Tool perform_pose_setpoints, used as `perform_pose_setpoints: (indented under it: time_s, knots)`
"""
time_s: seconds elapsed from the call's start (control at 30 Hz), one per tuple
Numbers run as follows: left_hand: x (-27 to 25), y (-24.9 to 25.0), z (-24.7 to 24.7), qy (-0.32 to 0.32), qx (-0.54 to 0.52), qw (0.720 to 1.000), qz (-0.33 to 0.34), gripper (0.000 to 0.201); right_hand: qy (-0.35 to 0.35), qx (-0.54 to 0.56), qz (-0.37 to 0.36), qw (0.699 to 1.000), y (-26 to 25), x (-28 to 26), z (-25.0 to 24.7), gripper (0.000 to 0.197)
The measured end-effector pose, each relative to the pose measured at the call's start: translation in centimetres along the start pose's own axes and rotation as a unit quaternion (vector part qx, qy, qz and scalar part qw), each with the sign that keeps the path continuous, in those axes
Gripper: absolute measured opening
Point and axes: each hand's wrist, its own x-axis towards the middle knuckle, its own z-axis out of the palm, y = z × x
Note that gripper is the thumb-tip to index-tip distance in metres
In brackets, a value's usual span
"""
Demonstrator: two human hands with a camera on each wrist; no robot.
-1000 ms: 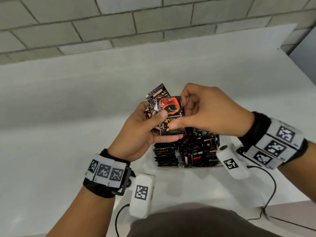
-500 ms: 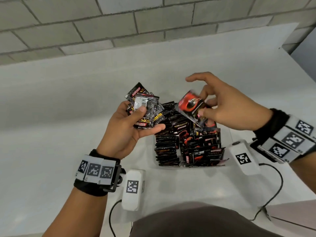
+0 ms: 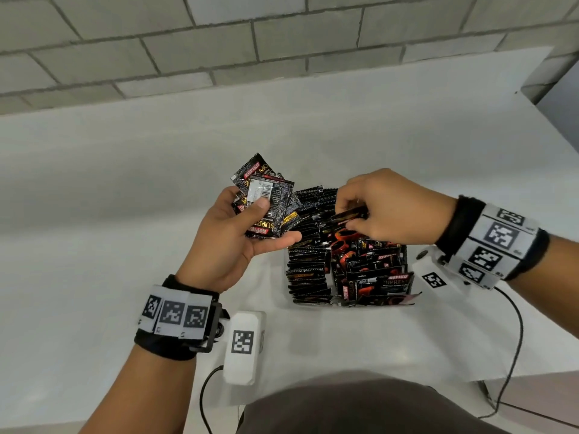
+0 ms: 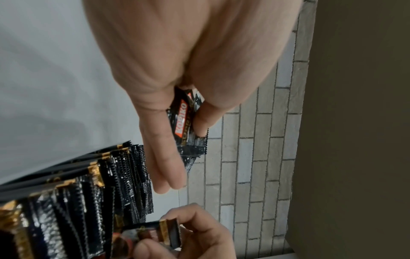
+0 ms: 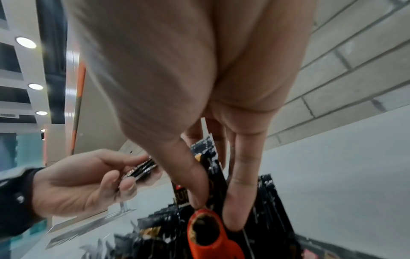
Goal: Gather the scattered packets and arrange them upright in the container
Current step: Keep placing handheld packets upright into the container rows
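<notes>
on the white table [image 3: 125,214] the container [image 3: 404,303] sits in front of the person, packed with rows of upright coffee sachets [image 3: 308,270]. the left hand [image 3: 232,233], just left of the container, holds a fan of sachets [image 3: 266,198] above the table. the right hand [image 3: 388,208], over the container's far side, pinches a single sachet [image 3: 349,213] edge-up among the rows. a brick wall [image 3: 282,36] stands behind the table.

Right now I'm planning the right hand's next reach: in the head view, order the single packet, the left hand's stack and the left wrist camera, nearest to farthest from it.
1. Single packet: pinched in the right hand, over the container.
2. Stack: held in the left hand, to the left.
3. Left wrist camera: lower left, below the wrist.
</notes>
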Motion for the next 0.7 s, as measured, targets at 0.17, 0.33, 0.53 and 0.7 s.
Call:
perform_pose_setpoints:
  time_s: [0.17, 0.33, 0.53, 0.7]
  knots:
    - [0.0, 0.0, -0.1, 0.006, 0.016, 1.0, 0.005, 0.031, -0.007, -0.031, 0.015, 0.999, 0.1, 1.1, 1.8, 0.023]
    - [-0.1, 0.0, -0.1, -0.045, 0.157, 0.986, 0.035, 0.048, -0.013, -0.097, 0.063, 0.993, 0.2, 1.3, 1.9, 0.038]
    - [0.5, 1.2, 0.3, -0.124, 0.557, 0.799, 0.191, 0.04, -0.019, -0.165, 0.074, 0.983, 0.3, 1.2, 2.4, 0.037]
    - [1.5, 2.5, 1.2, -0.182, 0.645, 0.729, 0.142, 0.022, -0.013, -0.213, 0.082, 0.974, 0.4, 1.6, 2.4, 0.041]
